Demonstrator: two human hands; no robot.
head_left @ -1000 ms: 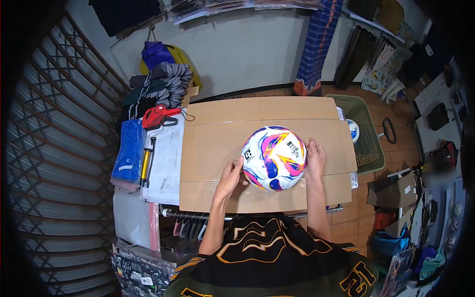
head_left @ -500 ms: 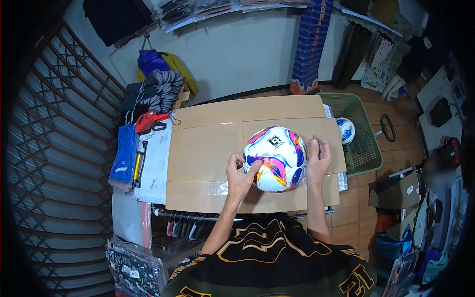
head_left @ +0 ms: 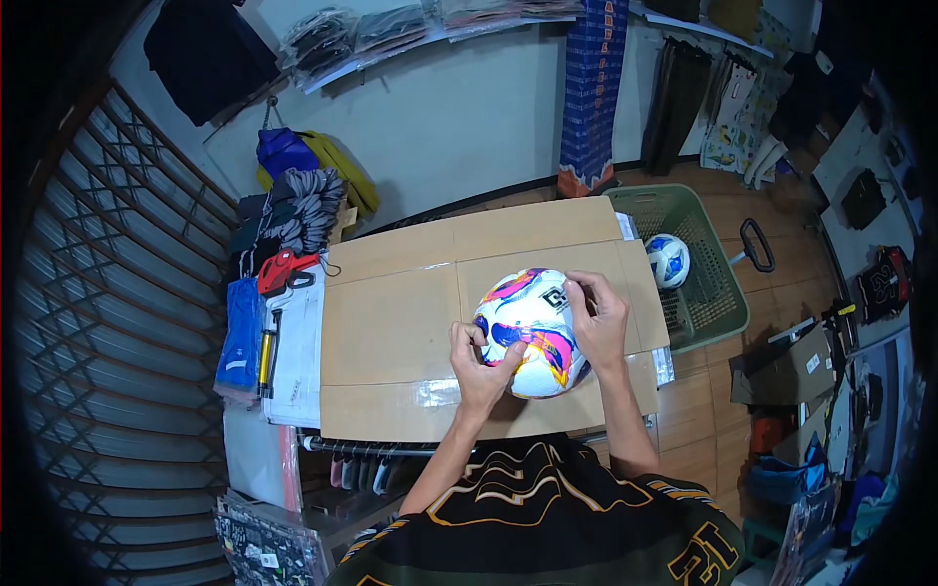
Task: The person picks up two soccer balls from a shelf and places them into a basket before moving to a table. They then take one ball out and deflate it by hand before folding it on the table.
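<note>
A white football (head_left: 543,375) with pink, blue and orange patches and a black logo rests on a flattened cardboard sheet (head_left: 391,342). My left hand (head_left: 479,369) grips its left side, thumb laid across the front and fingers curled at the edge. On the upper right, my right hand (head_left: 600,314) is closed against the ball near the logo, thumb and bent fingers drawn together. Whether something small is pinched between those right fingertips cannot be made out.
Right of the cardboard, a green basket (head_left: 724,293) holds a blue-and-white ball (head_left: 668,262). A red tool (head_left: 285,271), a yellow-and-black hand pump (head_left: 266,361) and a blue plastic packet (head_left: 240,332) lie to the left. Folded clothes (head_left: 311,210) are stacked behind them.
My right hand has moved from the ball's right edge up and left onto its surface by the logo. The ball has turned slightly, carrying the logo rightward. The camera view has shifted.
</note>
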